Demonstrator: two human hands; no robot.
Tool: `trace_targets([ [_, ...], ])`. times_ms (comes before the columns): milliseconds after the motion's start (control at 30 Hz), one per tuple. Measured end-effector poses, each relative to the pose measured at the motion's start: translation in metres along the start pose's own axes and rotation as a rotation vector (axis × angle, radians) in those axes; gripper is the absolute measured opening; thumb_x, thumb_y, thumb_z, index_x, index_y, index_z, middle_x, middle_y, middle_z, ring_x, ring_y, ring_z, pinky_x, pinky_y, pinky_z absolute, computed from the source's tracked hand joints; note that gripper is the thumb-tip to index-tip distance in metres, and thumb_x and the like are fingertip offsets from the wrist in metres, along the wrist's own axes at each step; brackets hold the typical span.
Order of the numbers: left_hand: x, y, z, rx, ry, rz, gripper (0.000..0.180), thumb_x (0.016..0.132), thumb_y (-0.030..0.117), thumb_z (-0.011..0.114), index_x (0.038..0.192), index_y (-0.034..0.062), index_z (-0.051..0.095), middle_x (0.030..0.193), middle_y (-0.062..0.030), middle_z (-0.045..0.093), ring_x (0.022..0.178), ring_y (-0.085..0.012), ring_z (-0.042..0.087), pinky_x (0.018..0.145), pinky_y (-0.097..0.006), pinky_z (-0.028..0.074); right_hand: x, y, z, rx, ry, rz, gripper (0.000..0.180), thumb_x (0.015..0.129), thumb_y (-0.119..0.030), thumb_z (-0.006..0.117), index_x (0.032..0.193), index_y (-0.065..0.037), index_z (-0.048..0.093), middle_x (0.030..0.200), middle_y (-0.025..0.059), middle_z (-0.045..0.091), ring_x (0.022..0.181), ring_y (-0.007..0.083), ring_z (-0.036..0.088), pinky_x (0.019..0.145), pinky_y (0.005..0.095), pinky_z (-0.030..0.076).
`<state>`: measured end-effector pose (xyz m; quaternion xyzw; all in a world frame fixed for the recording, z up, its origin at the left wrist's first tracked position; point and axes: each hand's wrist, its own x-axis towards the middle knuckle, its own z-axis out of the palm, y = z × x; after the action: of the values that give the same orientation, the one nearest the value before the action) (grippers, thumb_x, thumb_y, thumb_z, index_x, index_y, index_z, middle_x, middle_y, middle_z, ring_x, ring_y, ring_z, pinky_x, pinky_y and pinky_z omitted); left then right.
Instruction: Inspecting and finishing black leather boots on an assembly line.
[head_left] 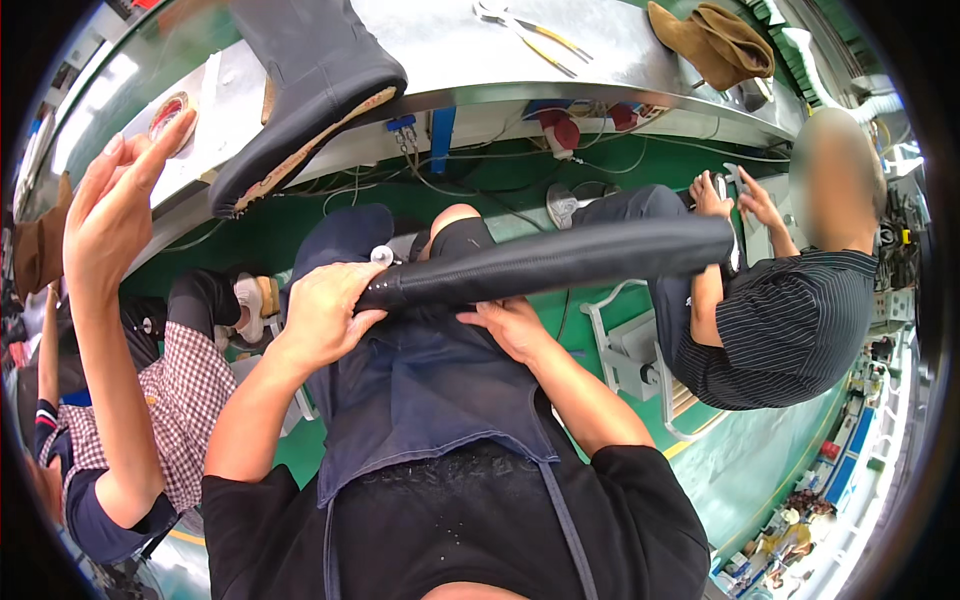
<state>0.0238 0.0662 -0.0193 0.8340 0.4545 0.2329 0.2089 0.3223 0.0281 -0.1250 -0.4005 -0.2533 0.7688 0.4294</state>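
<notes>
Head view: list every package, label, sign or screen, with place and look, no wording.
Round label: flat on the metal bench, upper left, by a co-worker's raised hand; white disc with a red ring.
No packages, signs or screens can be made out elsewhere.

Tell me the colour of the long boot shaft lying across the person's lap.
Black, with a fine textured surface: the boot shaft shows best in the head view, with the left hand on its end.

A footwear factory: metal conveyor line (600,60) carrying boots (310,90), seated workers alongside.
</notes>
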Motion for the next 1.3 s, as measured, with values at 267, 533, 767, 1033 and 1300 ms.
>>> trace_targets([
  [267, 0.01, 0.005, 0.055, 0.081, -0.247, 0.119, 0.053, 0.074, 0.019, 0.081, 0.119, 0.0042, 0.06, 0.11, -0.0107, 0.069, 0.098, -0.0291, 0.067, 0.089, -0.042, 0.051, -0.065, -0.081, 0.048, -1.146, -0.206, 0.123, 0.05, 0.083, -0.018, 0.082, 0.125, 0.002, 0.063, 0.12, 0.0164, 0.069, 0.114, 0.0296, 0.065, 0.095, 0.0384, 0.054],
  [533, 0.01, -0.017, 0.069, 0.045, -0.216, 0.17, 0.057, 0.072, 0.02, 0.083, 0.123, 0.0069, 0.061, 0.111, -0.0099, 0.069, 0.102, -0.0289, 0.066, 0.09, -0.043, 0.052, -0.023, -0.105, 0.071, -2.072, -0.127, -0.41, 0.087, 0.074, -0.035, 0.085, 0.145, -0.006, 0.045, 0.14, 0.02, 0.054, 0.129, 0.0415, 0.052, 0.112, 0.0537, 0.038],
  [767, -0.009, -0.04, 0.08, -0.053, -0.13, -0.005, 0.066, 0.064, 0.023, 0.089, 0.123, 0.0096, 0.063, 0.112, -0.0089, 0.07, 0.103, -0.0308, 0.067, 0.088, -0.043, 0.054, 0.01, -0.093, 0.086, -2.231, -0.358, -0.082, 0.048, 0.079, -0.036, 0.083, 0.101, -0.003, 0.056, 0.092, 0.0138, 0.068, 0.084, 0.0303, 0.072, 0.069, 0.0387, 0.058],
  [1033, -0.004, -0.043, 0.072, 0.078, -0.289, -0.186, 0.063, 0.066, 0.028, 0.088, 0.121, 0.0085, 0.064, 0.118, -0.0083, 0.068, 0.108, -0.0292, 0.065, 0.085, -0.041, 0.056, 0.02, -0.091, 0.094, -2.291, -0.433, -0.115, 0.046, 0.078, -0.039, 0.083, 0.094, -0.003, 0.057, 0.083, 0.0119, 0.067, 0.074, 0.0258, 0.073, 0.061, 0.0353, 0.06],
  [1300, 0.001, -0.039, 0.079, 0.149, -0.365, -0.137, 0.053, 0.069, 0.028, 0.085, 0.113, 0.0069, 0.065, 0.106, -0.0081, 0.067, 0.1, -0.0296, 0.066, 0.08, -0.042, 0.057, 0.019, -0.087, 0.085, -2.28, -0.395, -0.28, 0.06, 0.068, -0.047, 0.087, 0.098, -0.002, 0.059, 0.08, 0.0083, 0.065, 0.069, 0.0212, 0.07, 0.059, 0.0316, 0.059],
])
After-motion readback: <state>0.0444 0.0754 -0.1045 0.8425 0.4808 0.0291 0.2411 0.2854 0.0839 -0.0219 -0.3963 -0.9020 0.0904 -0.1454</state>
